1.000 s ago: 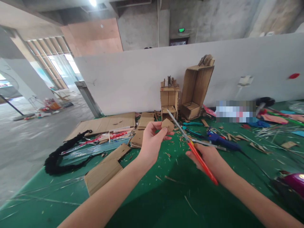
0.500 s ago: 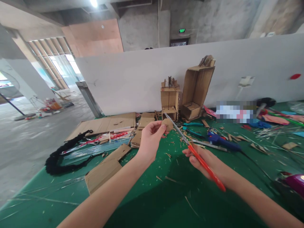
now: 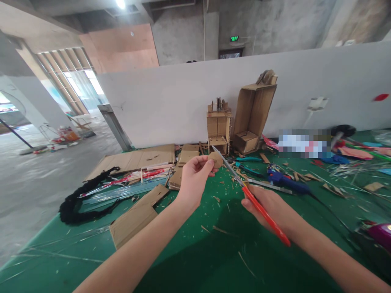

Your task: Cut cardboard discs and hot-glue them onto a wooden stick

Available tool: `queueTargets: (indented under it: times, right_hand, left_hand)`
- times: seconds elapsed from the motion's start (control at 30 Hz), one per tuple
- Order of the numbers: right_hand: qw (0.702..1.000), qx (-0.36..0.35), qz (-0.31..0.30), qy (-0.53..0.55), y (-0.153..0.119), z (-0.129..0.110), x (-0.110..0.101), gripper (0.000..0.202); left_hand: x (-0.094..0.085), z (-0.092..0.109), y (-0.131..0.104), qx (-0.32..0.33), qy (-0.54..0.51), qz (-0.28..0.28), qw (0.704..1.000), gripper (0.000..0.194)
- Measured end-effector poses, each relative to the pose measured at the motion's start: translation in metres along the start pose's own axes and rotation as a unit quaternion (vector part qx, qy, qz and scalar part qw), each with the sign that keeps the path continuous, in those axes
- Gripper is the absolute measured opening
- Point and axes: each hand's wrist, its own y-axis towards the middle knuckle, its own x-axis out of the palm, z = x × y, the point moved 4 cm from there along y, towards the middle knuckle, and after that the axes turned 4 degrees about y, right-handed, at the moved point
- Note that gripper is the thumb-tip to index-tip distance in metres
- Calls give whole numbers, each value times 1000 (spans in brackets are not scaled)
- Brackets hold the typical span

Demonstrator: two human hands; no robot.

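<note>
Between the thumb and fingers of my left hand (image 3: 195, 177) is a small round cardboard disc (image 3: 217, 160), held up above the table. My right hand (image 3: 264, 203) grips red-handled scissors (image 3: 255, 201); their metal blades point up and left, alongside the disc's right edge. The blades look closed or nearly so, and I cannot tell whether they touch the cardboard. Behind the disc stands a small cardboard box frame (image 3: 219, 128) with upright pieces on top. To its right, a taller open cardboard box (image 3: 253, 116) leans near the white partition.
Cardboard sheets (image 3: 134, 217), a black fuzzy cord (image 3: 75, 203) and sticks in clear wrapping (image 3: 131, 189) lie left on the green table (image 3: 195, 260). On the right are teal-handled pliers (image 3: 249, 169), a blue glue gun (image 3: 285, 182) and scattered scraps. A white partition (image 3: 171, 106) stands behind.
The disc has turned slightly in my left fingers and shows a rounder outline. My right-hand fingers have drawn in closer around the scissor handles.
</note>
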Motion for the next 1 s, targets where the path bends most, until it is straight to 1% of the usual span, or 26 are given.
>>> queueTargets:
  times: [0.13,0.27,0.33,0.43,0.57,0.63,0.77,1.0]
  right_hand:
    - [999,26,-3,-30,0,1,3,37]
    - [998,45,19,-44,0,1,4,41]
    - [998,45,32,-41,1,1,3,41]
    - [999,21,44,-10,1,0,-1,36]
    - [997,-11,26,66,-1,4,-2,30]
    - [995,-17,17,93,-2,6,-1,29]
    - [995,-14,8,99,-3,11,4,31]
    - [995,-10,-7,96,-3,13,7,34]
  left_hand:
    - [0,-1,0,0,-2,-1,1000,20]
    - [2,-1,-1,4,-5,-15,1000,19]
    - [3,0,-2,0,-4,-16,1000,19]
    - [2,2,-2,-11,-2,-8,1000,18]
    - [2,7,0,-2,2,-23,1000,14]
    - [2,8,0,5,4,-29,1000,16]
    - [1,8,1,11,23,-24,999,24]
    - [0,4,1,23,52,-29,998,26]
